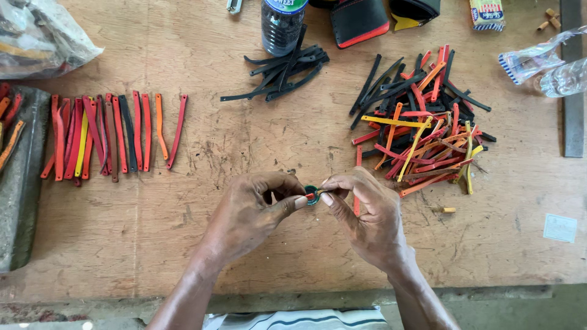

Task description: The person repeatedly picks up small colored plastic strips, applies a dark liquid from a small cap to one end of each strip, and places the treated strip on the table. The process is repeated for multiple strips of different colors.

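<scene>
Bare wood lies open around both hands, with a row of strips point(110, 137) well to the left and a heap point(422, 128) just beyond the right hand point(367, 214). Left hand point(254, 211) and right hand pinch a small green ring point(312, 194) and red strip point(356, 183) between fingertips at table centre. The strip's long axis runs toward and away from the person, its far end toward the heap.

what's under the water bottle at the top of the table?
The water bottle stands on the wooden table, at the back end of the black strip pile. Whether any strips lie under it is hidden.
</scene>
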